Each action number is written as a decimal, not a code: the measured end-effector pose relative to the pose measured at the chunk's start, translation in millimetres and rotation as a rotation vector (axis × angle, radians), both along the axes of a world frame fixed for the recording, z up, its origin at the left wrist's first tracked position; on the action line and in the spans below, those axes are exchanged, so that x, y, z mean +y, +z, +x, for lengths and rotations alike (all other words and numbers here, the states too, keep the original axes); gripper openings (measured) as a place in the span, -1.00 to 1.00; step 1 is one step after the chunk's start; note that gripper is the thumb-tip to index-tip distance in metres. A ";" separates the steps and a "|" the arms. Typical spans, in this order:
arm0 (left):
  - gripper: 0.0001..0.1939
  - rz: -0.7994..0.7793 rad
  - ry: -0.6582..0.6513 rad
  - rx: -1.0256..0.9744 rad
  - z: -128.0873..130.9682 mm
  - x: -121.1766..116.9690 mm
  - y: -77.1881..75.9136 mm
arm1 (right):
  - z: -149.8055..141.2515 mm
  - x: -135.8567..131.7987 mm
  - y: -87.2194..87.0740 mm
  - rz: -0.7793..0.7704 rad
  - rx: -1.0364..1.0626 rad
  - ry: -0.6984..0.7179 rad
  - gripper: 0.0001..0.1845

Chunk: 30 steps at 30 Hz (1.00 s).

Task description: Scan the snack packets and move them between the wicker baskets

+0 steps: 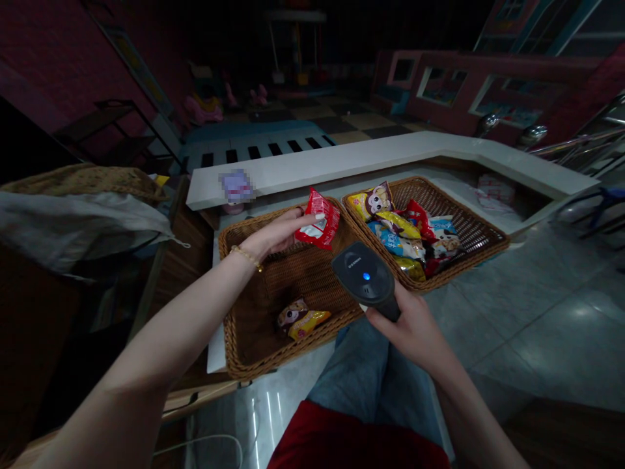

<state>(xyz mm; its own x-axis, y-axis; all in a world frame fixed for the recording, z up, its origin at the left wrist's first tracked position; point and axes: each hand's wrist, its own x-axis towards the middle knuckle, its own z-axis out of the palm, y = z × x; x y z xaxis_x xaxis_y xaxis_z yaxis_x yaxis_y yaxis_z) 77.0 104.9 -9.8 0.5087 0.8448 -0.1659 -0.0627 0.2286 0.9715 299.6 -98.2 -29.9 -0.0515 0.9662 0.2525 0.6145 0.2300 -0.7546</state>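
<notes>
Holding one snack packet [319, 218], one barcode scanner [362, 275], above two wicker baskets [229, 312]

Basket [237, 345] rough woven wicker; snack wrapper [323, 219] glossy foil; scanner [364, 276] matt black plastic.

The snack packet [319, 219] in my left hand [276, 234] was glossy red with a white patch. The barcode scanner [361, 277] in my right hand [413, 326] was charcoal with one glowing blue dot. The left wicker basket [230, 339] and the right wicker basket [488, 246] were warm brown with a crisscross weave. The packets [396, 244] in the right one were yellow, blue and red. Beyond, a mat [258, 151] had black-and-white piano-key stripes, and the floor [364, 122] showed dark and cream checks. My jeans [351, 371] were faded blue.
</notes>
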 end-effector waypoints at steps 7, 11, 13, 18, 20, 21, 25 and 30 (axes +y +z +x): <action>-0.77 -0.057 -0.080 -0.027 1.8 -0.3 -13.6 | -0.4 0.3 -0.2 0.003 0.009 0.000 -0.84; -0.78 -0.051 -0.072 -0.027 1.6 0.4 -17.1 | -0.3 0.3 -1.2 0.002 0.003 -0.002 -0.85; -0.76 -0.042 -0.083 -0.036 2.3 0.0 -16.8 | 0.0 0.3 -1.3 0.007 0.002 0.002 -0.84; -0.84 -0.100 -0.066 -0.097 6.4 -2.1 -12.8 | 0.3 0.2 -0.9 0.021 -0.003 0.010 -0.85; -0.78 -0.112 -0.059 -0.122 7.7 -3.3 -11.2 | -0.2 -0.1 -0.6 0.018 0.002 0.012 -0.85; -0.76 -0.112 -0.053 -0.135 8.1 -4.0 -10.7 | -0.6 -0.2 -0.5 0.016 0.006 0.013 -0.84; -0.75 -0.103 -0.049 -0.176 9.8 -5.5 -10.1 | -1.4 -0.2 1.0 0.016 0.004 0.009 -0.83; -0.72 -0.094 -0.013 -0.173 14.4 -3.0 -13.9 | -0.9 0.4 3.6 0.022 -0.020 0.019 -0.87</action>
<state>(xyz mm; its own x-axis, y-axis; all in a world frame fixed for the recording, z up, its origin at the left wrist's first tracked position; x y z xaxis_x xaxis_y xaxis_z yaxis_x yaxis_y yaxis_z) 91.4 101.9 -23.7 0.5469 0.8231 -0.1529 -0.2230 0.3193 0.9210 298.7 -97.9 -26.3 -0.0752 0.9592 0.2726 0.6246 0.2584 -0.7370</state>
